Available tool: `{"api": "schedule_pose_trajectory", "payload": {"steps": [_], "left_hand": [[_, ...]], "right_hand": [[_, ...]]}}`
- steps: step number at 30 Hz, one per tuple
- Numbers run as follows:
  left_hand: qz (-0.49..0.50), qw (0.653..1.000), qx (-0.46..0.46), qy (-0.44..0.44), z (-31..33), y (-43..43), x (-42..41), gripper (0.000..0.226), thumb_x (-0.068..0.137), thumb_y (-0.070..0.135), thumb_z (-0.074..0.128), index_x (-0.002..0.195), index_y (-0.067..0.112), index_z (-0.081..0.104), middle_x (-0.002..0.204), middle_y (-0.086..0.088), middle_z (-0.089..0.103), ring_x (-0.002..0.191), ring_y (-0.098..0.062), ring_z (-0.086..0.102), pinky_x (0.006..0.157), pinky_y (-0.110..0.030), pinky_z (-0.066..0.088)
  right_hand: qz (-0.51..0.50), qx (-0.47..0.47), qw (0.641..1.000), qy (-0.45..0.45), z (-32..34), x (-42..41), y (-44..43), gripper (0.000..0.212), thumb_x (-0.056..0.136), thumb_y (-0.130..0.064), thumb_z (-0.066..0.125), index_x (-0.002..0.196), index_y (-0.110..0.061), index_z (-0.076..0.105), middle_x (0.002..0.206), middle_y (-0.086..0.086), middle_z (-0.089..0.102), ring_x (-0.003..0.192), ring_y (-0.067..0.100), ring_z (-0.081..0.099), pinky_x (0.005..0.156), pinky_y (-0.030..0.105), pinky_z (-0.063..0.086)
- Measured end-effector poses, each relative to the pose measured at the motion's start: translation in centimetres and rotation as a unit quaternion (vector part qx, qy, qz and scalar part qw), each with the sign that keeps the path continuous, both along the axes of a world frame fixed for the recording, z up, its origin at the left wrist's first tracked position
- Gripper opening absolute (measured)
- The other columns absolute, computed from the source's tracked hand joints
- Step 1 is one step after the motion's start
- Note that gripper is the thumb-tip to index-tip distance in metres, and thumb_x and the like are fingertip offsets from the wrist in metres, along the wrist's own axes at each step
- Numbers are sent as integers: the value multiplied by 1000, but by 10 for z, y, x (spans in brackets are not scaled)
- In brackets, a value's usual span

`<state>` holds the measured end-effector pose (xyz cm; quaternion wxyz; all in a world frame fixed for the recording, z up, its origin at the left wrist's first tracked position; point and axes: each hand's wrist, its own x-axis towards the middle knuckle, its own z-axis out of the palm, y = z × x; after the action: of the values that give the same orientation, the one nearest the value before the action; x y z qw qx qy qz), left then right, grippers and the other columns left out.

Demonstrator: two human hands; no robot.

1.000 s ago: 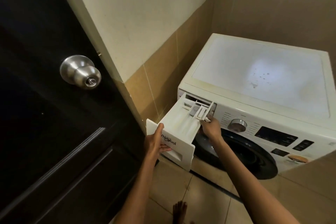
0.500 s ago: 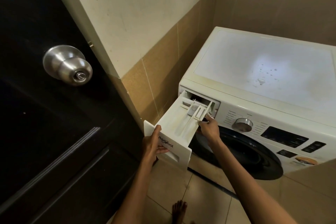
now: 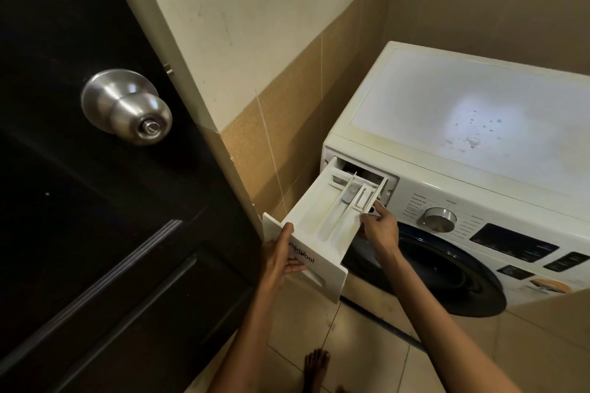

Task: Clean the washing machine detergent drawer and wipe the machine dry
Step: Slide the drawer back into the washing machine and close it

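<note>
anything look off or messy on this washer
Yes. The top of the washing machine has a scatter of dark specks and a small blob. The detergent drawer is pulled far out, with yellowish staining in its compartments; the left hand holds its front.

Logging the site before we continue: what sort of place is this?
Probably a small home laundry corner: a front-loading washer with its drawer pulled out, tiled walls and floor, and a dark door with a round knob right beside it.

Dim warm light, glare on machine top (image 3: 472, 112), warped edges
</note>
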<state>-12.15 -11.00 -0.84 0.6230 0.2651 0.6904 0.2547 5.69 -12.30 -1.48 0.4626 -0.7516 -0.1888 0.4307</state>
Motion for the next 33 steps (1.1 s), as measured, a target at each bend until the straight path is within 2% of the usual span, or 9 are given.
{"api": "schedule_pose_trajectory", "payload": {"steps": [3,9,14,18,23,26,28,30,33], "left_hand": [[0,1000,-8,-4,-2,1,1,57,88,38,58,126,-4,45,83,-17,60,66,-28,64,49,-30,56],[3,1000,-6,-2,-6,1,1,59,87,37,59,126,-4,46,94,-21,62,76,-33,65,54,-33,57],[-17,1000,0,-7,-2,4,6,56,91,37,54,129,-3,44,107,-25,60,95,-40,64,70,-39,56],[-9,1000,15,-10,-8,10,9,57,88,37,59,127,-2,45,101,-22,62,89,-37,66,52,-31,57],[-4,1000,18,-17,-20,17,14,57,86,41,60,124,0,48,101,-22,65,81,-34,68,53,-31,59],[-8,1000,18,-23,-26,23,12,57,87,40,59,127,1,46,106,-22,64,84,-35,68,57,-32,59],[-5,999,15,-37,-30,24,12,56,87,38,59,127,1,45,102,-20,62,85,-35,66,55,-31,58],[9,999,11,-45,-34,23,12,54,87,36,59,124,-1,46,96,-19,60,83,-35,65,52,-31,58],[28,998,10,-58,-42,19,12,49,87,34,61,120,1,48,96,-20,61,81,-33,65,54,-32,59]], "right_hand": [[-10,-6,1000,13,-2,2,-1,60,88,-2,53,144,-13,34,111,25,63,102,33,62,91,46,51],[-6,-7,1000,22,-5,2,2,59,88,-2,53,143,-14,35,112,25,62,102,36,62,89,50,51],[-3,4,1000,17,-4,7,4,55,91,-2,50,142,-15,36,114,22,62,105,34,61,83,40,51],[-5,-1,1000,6,-5,10,9,55,90,-1,49,142,-14,38,115,28,61,104,40,60,89,48,52],[-13,18,1000,-2,-5,16,16,51,88,4,48,136,-12,46,114,23,64,104,36,61,89,40,50],[-9,18,1000,-18,-6,15,17,51,87,4,49,136,-13,47,108,24,66,92,34,64,87,41,51],[-9,11,999,-33,-9,15,18,53,87,3,48,138,-13,43,98,28,66,76,31,62,72,38,52],[-3,10,999,-47,-12,14,19,53,87,3,48,138,-14,44,75,21,63,60,21,53,58,29,45],[14,11,997,-78,-16,12,18,47,88,1,48,133,-13,49,87,23,65,79,34,62,75,38,51]]}}
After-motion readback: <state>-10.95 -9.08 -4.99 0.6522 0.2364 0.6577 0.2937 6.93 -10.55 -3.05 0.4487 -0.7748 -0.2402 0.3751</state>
